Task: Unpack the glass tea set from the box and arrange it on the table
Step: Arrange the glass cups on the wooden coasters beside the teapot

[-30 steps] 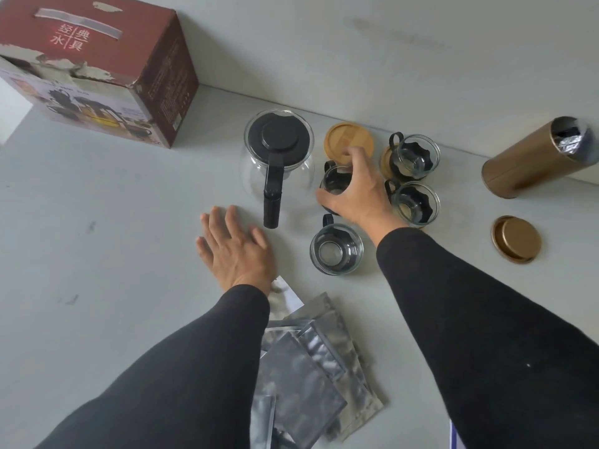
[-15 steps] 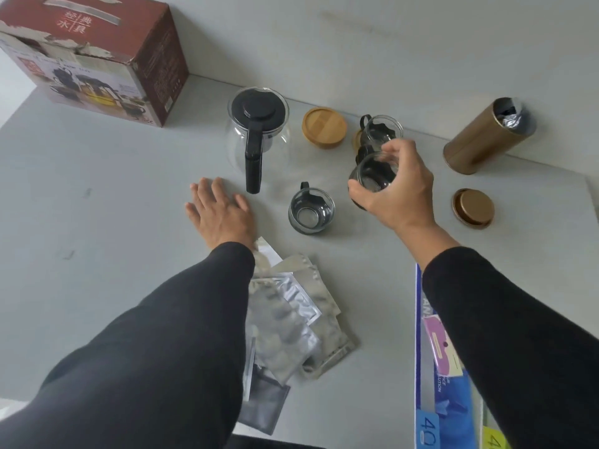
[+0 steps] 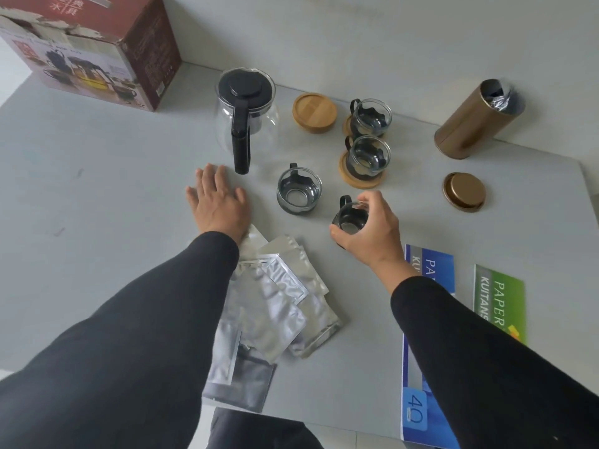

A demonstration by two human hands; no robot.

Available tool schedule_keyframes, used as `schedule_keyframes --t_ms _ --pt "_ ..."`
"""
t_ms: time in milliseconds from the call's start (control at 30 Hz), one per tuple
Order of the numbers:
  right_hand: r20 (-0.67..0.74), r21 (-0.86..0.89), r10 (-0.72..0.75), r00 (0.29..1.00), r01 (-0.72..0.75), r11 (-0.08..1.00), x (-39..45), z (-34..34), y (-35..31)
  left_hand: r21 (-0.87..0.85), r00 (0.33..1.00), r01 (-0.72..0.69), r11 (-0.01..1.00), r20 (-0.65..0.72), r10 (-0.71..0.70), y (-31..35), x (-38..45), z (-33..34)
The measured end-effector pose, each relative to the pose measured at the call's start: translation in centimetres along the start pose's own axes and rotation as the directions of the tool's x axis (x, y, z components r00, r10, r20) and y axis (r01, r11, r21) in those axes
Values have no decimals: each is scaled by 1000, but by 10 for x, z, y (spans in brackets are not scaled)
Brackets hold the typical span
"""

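Gripping the rim, the right hand holds an empty glass cup. The left hand is laid flat, fingers released, on the table. Between the hands, another empty cup is seen.

Left hand flat, right hand gripping.

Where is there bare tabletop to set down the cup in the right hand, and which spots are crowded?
The right hand holds the cup over a bare patch between the lone cup, the gold lid and the blue booklet. More room: left of the teapot. Crowded: around the coasters and foil packets.
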State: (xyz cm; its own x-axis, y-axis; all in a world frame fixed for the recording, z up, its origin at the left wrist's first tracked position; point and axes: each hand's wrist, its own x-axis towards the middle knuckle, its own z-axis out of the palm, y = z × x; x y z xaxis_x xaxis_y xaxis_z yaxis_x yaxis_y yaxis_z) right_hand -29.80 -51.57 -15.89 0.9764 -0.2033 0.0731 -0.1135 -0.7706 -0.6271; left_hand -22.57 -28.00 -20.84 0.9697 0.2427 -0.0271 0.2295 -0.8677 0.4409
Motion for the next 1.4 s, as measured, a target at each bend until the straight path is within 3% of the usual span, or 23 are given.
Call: schedule_keyframes --t_ms 167,300,400,700,967,1167,1400 --pt "11 -49 -54 998 55 997 5 0 0 3 1000 9 1000 -9 -9 1 -1 0" --pt "-143 -141 -243 959 223 965 21 -4 -13 16 1000 23 1000 -10 -23 2 -1 1" --pt "-205 -117 -288 936 268 956 55 -3 -30 22 999 29 999 -20 -29 2 -1 2" --pt "36 -149 -98 995 102 983 172 35 -71 33 996 77 997 -39 -75 4 9 2" --pt "159 -266 153 975 -107 958 228 66 -76 25 993 110 994 -37 -109 5 9 2" --pt "119 -244 208 971 -174 954 238 74 -78 37 991 133 990 -9 -132 5 10 1" --pt "-35 -277 110 993 -115 954 204 59 -87 28 993 118 993 -8 -118 3 11 -1"
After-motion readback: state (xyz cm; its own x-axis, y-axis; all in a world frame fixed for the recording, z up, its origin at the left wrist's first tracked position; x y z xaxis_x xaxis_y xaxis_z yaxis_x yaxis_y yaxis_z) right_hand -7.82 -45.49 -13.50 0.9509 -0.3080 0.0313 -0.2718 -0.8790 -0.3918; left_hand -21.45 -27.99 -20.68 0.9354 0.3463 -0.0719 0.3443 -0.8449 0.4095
